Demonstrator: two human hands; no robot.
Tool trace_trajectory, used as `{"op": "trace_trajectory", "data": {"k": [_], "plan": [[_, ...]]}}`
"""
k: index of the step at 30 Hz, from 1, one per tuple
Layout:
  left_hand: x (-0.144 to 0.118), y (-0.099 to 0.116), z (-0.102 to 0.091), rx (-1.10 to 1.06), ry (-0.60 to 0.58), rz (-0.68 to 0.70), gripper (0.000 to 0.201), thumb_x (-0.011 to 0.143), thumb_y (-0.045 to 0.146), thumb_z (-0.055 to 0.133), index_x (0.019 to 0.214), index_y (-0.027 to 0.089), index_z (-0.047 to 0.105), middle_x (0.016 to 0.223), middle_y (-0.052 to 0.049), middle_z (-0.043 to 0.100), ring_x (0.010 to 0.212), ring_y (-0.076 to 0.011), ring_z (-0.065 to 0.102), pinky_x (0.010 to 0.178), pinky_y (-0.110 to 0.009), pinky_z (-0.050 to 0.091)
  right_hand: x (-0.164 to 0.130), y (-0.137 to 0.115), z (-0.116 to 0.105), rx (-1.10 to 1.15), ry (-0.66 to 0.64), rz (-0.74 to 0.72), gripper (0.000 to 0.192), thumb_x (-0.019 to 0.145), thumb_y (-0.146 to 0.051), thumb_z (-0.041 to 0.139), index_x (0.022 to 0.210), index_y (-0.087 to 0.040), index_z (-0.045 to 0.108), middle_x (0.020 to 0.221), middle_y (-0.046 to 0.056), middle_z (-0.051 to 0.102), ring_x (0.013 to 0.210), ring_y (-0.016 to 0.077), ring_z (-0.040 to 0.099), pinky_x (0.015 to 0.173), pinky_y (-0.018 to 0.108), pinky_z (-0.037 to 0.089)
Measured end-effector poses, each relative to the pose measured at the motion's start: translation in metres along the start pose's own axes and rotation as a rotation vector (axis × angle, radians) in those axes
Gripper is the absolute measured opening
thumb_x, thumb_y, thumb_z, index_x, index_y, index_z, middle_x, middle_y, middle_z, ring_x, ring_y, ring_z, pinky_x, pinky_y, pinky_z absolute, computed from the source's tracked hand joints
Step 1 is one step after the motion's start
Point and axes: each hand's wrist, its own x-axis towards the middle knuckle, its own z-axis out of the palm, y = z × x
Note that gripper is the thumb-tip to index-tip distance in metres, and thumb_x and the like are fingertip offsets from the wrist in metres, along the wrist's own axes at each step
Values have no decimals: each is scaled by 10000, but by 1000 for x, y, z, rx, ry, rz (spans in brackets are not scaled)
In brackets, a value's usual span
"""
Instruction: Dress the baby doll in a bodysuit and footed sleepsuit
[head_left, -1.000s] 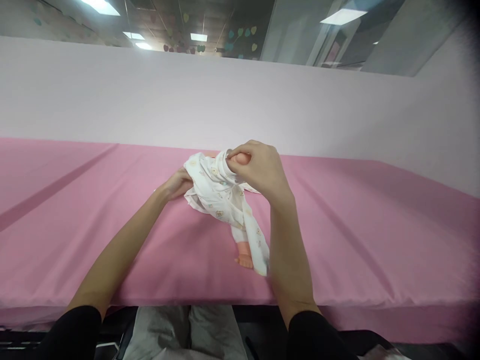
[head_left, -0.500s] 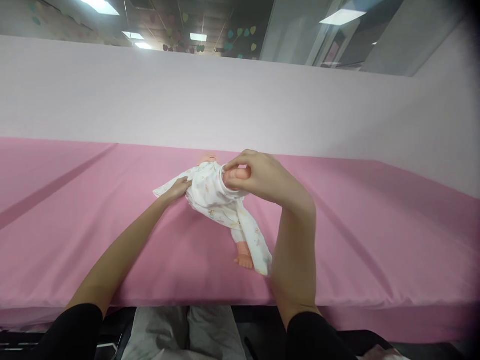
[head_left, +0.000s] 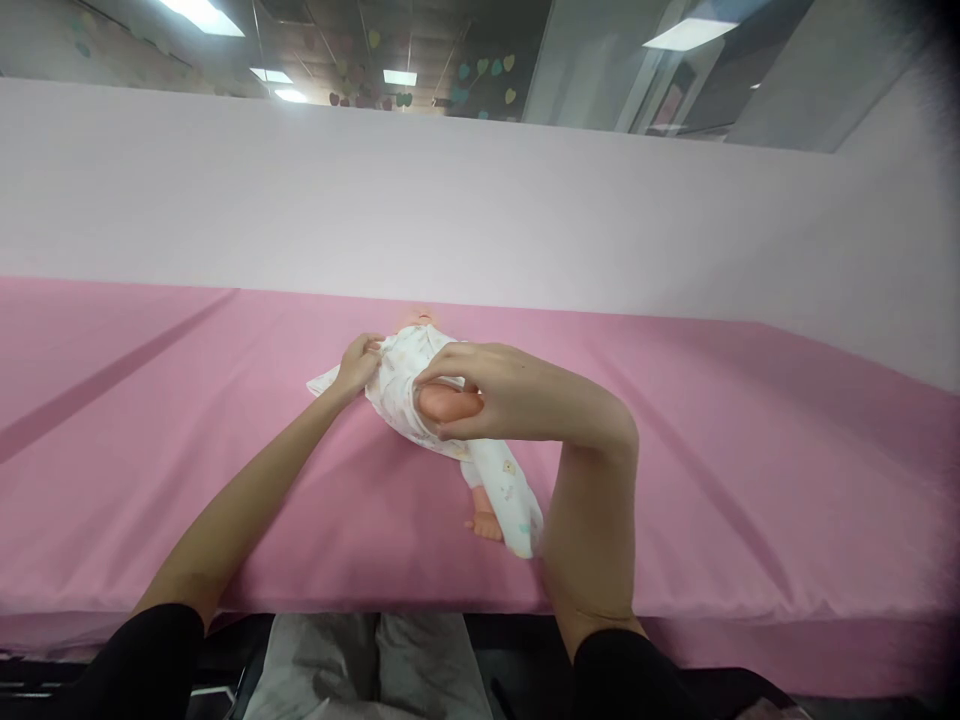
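A baby doll (head_left: 448, 403) lies on its back on the pink mat, its head toward the far wall, dressed in a white printed garment (head_left: 397, 375). At the doll's side, my left hand (head_left: 360, 363) has its fingers closed on the cloth near the sleeve. My right hand (head_left: 499, 390) curves around one bare, bent limb, with fingertips and thumb on the edge of the cloth opening there. The doll's other bare foot (head_left: 487, 525) sticks out toward me beside a loose white trouser leg (head_left: 512, 500). My right hand partly hides the middle of the garment.
The pink padded mat (head_left: 712, 470) spreads across a table, with its front edge close to my lap. Behind it rises a white panel (head_left: 450, 210), with glass above that shows ceiling lights and hanging heart shapes.
My right hand has moved left and down along with the limb and cloth edge. My left hand has shifted slightly up along the garment, and the cloth is less bunched over the doll's middle.
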Motion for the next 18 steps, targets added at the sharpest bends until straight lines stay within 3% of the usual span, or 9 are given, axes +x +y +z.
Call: {"op": "trace_trajectory", "data": {"k": [1, 4, 6, 8, 11, 15, 18], "plan": [[-6, 17, 0, -28, -68, 49, 359, 612, 98, 548, 959, 169, 609, 931, -42, 585, 898, -188, 540, 812, -314, 429, 1, 1, 0, 16, -2, -7, 200, 727, -225, 587, 909, -252, 663, 944, 22, 624, 871, 203, 549, 714, 296, 384], [-33, 70, -1, -178, -561, 175, 326, 756, 277, 554, 1061, 180, 614, 983, -61, 613, 998, -229, 564, 894, -366, 429, 4, 5, 0, 70, 37, 35, 276, 718, -241, 607, 990, -253, 649, 994, 21, 625, 870, 199, 551, 703, 287, 385], [-52, 96, -1, -88, -764, 229, 371, 750, 339, 617, 1090, 192, 614, 1056, -70, 615, 1048, -259, 560, 917, -386, 426, 4, 8, -2, 117, 66, 77, 290, 720, -258, 611, 1009, -255, 639, 1011, 16, 623, 853, 191, 553, 686, 280, 384], [-66, 109, 1, 110, -814, 279, 438, 679, 319, 714, 1092, 211, 615, 1113, -63, 606, 1083, -276, 546, 916, -381, 430, 3, 11, -4, 158, 75, 102, 286, 708, -278, 633, 994, -256, 636, 1011, 12, 621, 827, 184, 554, 665, 271, 382], [-72, 107, 6, 344, -805, 319, 445, 623, 307, 760, 1040, 216, 633, 1092, -46, 623, 1086, -286, 542, 908, -376, 434, 2, 14, -5, 175, 60, 135, 257, 688, -278, 658, 942, -244, 637, 953, 10, 626, 762, 168, 549, 618, 260, 370], [-66, 95, 9, 457, -840, 288, 329, 671, 344, 715, 968, 213, 659, 1008, -25, 653, 1052, -278, 564, 887, -363, 440, 4, 15, -5, 146, 30, 164, 173, 726, -244, 605, 895, -230, 644, 841, 8, 625, 692, 152, 533, 575, 256, 351], [-60, 85, 8, 466, -850, 289, 411, 621, 294, 753, 1015, 238, 652, 1072, -20, 643, 1058, -282, 568, 853, -347, 450, 5, 15, -4, 116, 17, 134, 151, 726, -232, 601, 867, -225, 657, 808, 10, 622, 693, 157, 529, 568, 258, 345]]}}
